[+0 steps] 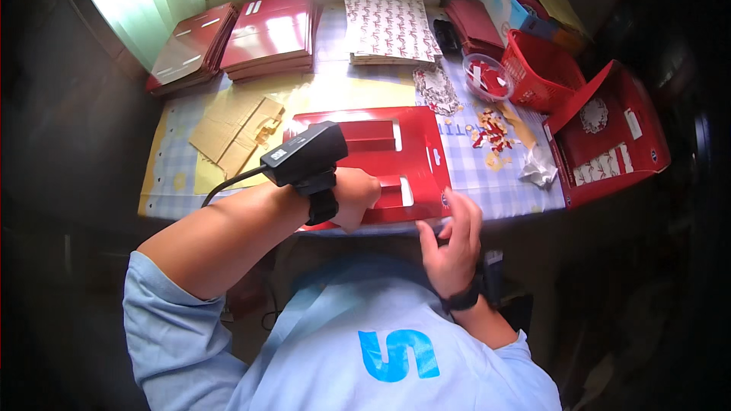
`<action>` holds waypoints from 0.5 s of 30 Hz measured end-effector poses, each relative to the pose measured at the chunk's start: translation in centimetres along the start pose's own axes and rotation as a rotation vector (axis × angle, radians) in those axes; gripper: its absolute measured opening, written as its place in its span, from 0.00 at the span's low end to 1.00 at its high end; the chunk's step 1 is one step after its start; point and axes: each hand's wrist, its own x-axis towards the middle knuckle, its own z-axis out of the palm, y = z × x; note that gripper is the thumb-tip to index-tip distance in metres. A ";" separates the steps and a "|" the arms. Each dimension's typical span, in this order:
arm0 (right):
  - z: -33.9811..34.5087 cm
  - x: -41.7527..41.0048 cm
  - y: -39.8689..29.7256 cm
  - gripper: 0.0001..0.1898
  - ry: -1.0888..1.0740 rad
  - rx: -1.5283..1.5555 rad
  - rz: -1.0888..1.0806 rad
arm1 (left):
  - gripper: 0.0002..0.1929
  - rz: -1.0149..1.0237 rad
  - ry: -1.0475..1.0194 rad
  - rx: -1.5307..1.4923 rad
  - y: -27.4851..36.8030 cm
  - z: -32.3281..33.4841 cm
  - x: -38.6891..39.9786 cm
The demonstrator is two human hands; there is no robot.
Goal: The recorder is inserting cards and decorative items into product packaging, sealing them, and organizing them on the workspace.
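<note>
A red cardboard box [404, 125] with window cut-outs and a hang hole in its right-hand flap lies flat in front of me. My left hand [355, 194] is bent over its near part, beside the lower cut-out. The fingers there are curled and mostly hidden, so whether they grip anything cannot be told. A black camera [305, 151] on a strap sits on the left wrist and covers part of the box. By the near right corner of the box is my right hand [454, 237], with thumb and fingers apart and nothing seen between them.
Stacks of red cardboard [265, 40] and patterned card [388, 28] stand at the back. Brown cardboard [237, 134] lies left. To the right are paper scraps [492, 134], crumpled paper [538, 166], a plastic tub [487, 77], a red basket [539, 71] and an open red box [614, 140].
</note>
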 end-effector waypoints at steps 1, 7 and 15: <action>-0.3 -0.8 -0.1 0.31 0.119 -0.265 -0.307 | 0.15 0.000 -0.029 0.010 0.0 0.0 0.2; 3.1 -2.4 0.1 0.29 -0.298 -0.349 -0.667 | 0.13 0.037 -0.030 -0.001 -0.1 -0.4 0.0; 5.2 -2.6 0.6 0.38 -0.300 -0.571 -0.644 | 0.13 0.023 -0.046 0.025 -0.6 -0.3 0.5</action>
